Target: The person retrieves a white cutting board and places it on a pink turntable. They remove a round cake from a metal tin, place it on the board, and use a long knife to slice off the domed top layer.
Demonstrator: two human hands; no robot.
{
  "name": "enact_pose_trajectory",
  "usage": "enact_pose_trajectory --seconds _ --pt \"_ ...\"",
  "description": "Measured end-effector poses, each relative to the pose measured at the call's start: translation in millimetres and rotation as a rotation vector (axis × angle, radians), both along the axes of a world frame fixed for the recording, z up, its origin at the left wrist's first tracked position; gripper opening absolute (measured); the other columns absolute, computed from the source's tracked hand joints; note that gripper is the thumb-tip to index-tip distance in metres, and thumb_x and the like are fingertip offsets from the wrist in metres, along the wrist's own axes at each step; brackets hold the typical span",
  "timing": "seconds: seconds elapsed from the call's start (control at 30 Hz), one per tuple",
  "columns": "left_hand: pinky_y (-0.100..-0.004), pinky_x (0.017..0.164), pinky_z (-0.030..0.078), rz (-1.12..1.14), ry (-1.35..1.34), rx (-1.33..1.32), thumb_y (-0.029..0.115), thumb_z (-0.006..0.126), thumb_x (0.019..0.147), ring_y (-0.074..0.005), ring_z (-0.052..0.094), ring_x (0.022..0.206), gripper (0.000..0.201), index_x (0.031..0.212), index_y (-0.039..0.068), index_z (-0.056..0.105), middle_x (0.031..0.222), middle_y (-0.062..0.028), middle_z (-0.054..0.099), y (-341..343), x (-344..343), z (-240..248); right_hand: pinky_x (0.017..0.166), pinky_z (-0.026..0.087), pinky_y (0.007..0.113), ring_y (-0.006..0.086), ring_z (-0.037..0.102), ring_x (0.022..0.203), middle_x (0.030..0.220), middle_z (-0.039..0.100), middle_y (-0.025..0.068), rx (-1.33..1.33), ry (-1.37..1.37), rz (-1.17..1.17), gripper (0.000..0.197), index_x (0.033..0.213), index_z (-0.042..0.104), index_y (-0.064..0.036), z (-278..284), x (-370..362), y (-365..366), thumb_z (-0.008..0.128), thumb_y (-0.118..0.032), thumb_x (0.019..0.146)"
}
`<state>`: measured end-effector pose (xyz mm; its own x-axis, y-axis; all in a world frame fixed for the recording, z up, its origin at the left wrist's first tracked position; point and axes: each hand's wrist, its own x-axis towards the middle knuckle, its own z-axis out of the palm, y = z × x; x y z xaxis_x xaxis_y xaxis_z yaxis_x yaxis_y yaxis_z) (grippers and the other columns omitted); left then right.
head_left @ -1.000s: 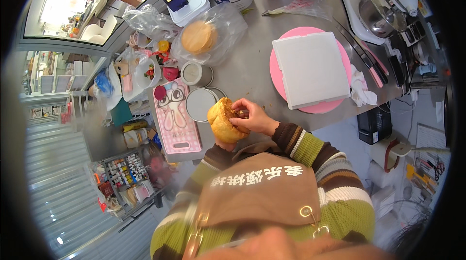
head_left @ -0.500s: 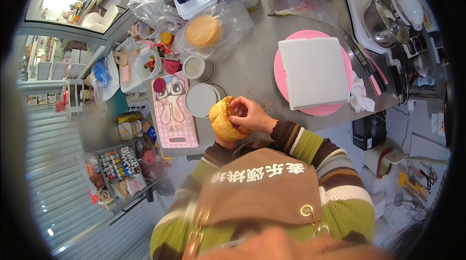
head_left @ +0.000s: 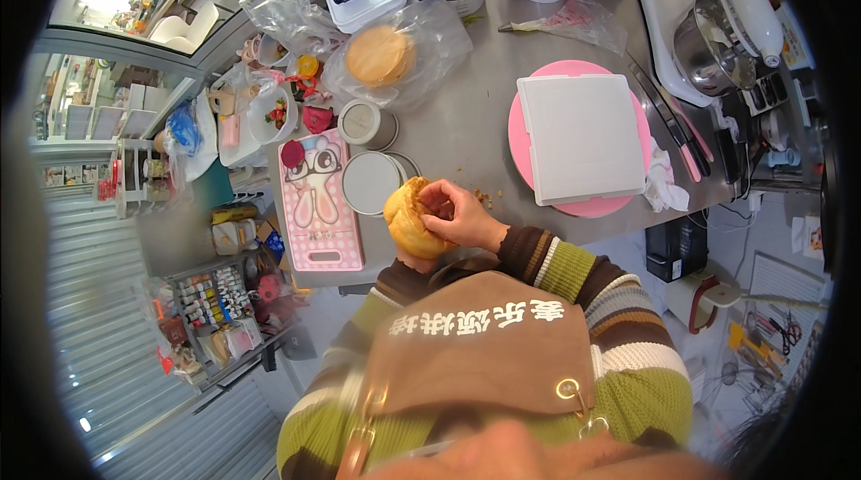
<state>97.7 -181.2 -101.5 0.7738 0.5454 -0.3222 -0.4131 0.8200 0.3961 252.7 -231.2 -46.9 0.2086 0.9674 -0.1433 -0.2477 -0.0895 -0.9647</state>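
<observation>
A round golden-yellow sponge cake (head_left: 408, 224), tilted up on its side, is held at the near edge of the table in front of my apron. My left hand (head_left: 418, 265) supports it from below and behind; most of its fingers are hidden by the cake. My right hand (head_left: 466, 218) has its fingers closed in a pinch against the cake's browned, rough face. Brown crumbs (head_left: 484, 199) lie on the table just beyond the right hand. Round metal cake tins (head_left: 371, 184) stand just past the cake, to the left.
A pink turntable (head_left: 517, 147) bearing a white square board (head_left: 585, 138) stands right. Knives (head_left: 674, 126) and a stand mixer (head_left: 708, 45) lie beyond. To the left is a pink patterned board (head_left: 323, 233). Another sponge cake (head_left: 381, 56) sits on plastic, near a piping bag (head_left: 574, 21).
More crumbs now lie on the table beside my right hand. The cake has turned slightly in my hands, and the right fingers have shifted a little on it.
</observation>
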Motion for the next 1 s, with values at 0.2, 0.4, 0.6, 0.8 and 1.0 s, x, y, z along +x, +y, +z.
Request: enact_pose_trajectory --seconds 0.2,0.4,0.6,0.8,1.0 --pt "-0.0444 0.106 0.05 0.094 0.093 -0.144 0.037 0.041 0.108 -0.0271 0.058 0.126 0.044 0.141 0.008 0.049 0.136 -0.0115 0.057 -4 2 -4 0.071 0.052 0.025 0.0055 0.058 0.076 0.088 0.062 -0.0014 -0.064 0.019 0.08 0.027 0.107 0.063 -0.003 -4 3 -1 0.076 -0.014 0.086" --pt "-0.0434 0.105 0.052 0.071 0.064 -0.117 0.036 0.044 0.108 -0.028 0.059 0.124 0.044 0.142 0.008 0.047 0.136 -0.0119 0.058 -3 -5 4 0.072 0.051 0.024 0.0044 0.057 0.078 0.088 0.061 -0.0024 -0.002 -0.01 0.114 0.026 0.107 0.062 -0.0045 3 7 -4 0.076 -0.014 0.087" --pt "-0.0425 0.108 0.049 -0.073 -0.018 0.248 0.034 0.044 0.108 -0.0251 0.056 0.127 0.041 0.141 0.01 0.047 0.138 -0.0104 0.055 5 -12 9 0.072 0.049 0.021 0.003 0.058 0.081 0.091 0.062 -0.0033 0.058 0.188 0.171 0.024 0.107 0.064 -0.0055 24 13 -4 0.075 -0.007 0.086" --pt "-0.0444 0.11 0.047 0.027 0.203 0.099 0.047 0.044 0.107 -0.0272 0.056 0.128 0.055 0.15 0.013 0.043 0.141 -0.0119 0.055 10 -1 38 0.074 0.049 0.021 0.0024 0.058 0.082 0.091 0.062 -0.0038 0.074 0.304 0.277 0.018 0.104 0.065 -0.006 41 27 -2 0.072 -0.002 0.087" --pt "-0.0512 0.099 0.051 -0.035 -0.208 -0.16 0.078 0.041 0.096 -0.0323 0.061 0.111 0.076 0.138 0.017 0.052 0.126 -0.0108 0.06 26 9 66 0.081 0.053 0.028 0.0112 0.063 0.091 0.107 0.062 0.0019 0.256 0.055 0.297 0.021 0.106 0.066 -0.0065 58 31 -7 0.075 -0.006 0.087"
